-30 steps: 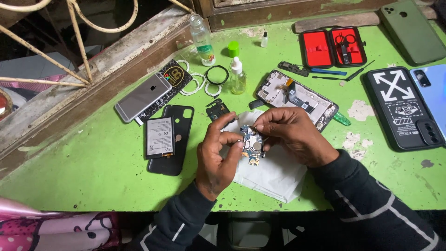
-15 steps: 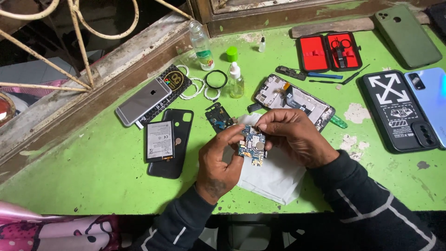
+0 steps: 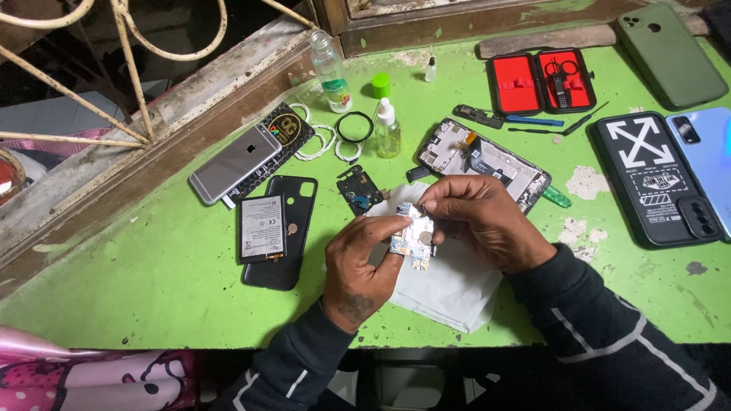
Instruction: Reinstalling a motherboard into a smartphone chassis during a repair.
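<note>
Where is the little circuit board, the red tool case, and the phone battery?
circuit board (image 3: 412,242), head view, middle of the board between both hands.
red tool case (image 3: 542,79), head view, centre hinge of the open case.
phone battery (image 3: 263,227), head view, middle of its label.

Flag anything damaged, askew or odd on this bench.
The green table has paint chipped off in pale patches right of the hands. An opened phone frame lies with its insides bare, its battery set on a black back cover. Both hands hold a bare circuit board over a white cloth.
</note>
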